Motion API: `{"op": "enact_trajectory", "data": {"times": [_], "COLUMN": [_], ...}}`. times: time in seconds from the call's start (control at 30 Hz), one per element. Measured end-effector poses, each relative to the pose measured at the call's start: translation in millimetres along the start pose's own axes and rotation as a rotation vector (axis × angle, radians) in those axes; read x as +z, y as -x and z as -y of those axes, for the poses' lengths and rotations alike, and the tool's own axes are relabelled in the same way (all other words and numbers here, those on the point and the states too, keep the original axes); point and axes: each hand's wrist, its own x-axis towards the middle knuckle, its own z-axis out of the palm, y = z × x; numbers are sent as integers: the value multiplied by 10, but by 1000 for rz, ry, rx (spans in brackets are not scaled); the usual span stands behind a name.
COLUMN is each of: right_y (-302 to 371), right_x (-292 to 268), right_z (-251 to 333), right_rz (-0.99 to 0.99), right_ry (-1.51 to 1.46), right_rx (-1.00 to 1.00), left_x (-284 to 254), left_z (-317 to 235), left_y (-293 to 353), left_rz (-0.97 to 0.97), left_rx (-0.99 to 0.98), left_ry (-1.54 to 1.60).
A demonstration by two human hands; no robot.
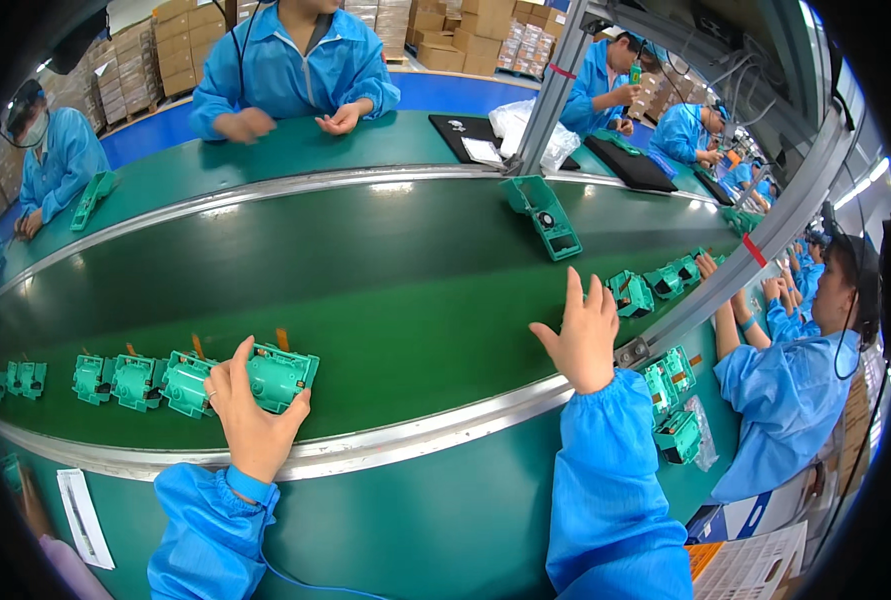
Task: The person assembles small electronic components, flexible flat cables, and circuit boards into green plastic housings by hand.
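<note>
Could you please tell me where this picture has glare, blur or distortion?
All in the head view: the near rail bends as a curve, and the picture's rim goes black; bright glints lie on the belt along the far rail; one hand of the person opposite is blurred; the left hand and right hand look sharp.

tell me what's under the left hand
A green housing is partly visible under the left hand, its right side showing. The part behind the hand, including most of the housing's left side, is covered.
</note>
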Motion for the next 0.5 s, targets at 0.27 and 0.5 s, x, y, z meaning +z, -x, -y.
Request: {"op": "enact_trajectory", "data": {"times": [0.27, 0.5], "right_y": [53, 140], "right_x": [272, 76], "right_z": [-383, 208], "right_rz": [244, 128], "right_ry": [231, -341], "right_rx": [181, -245], "left_x": [-52, -157], "left_z": [-57, -199], "left_y": [68, 291], "left_rz": [-1, 82], "left_rx": [-30, 332], "left_ry": [16, 213]}}
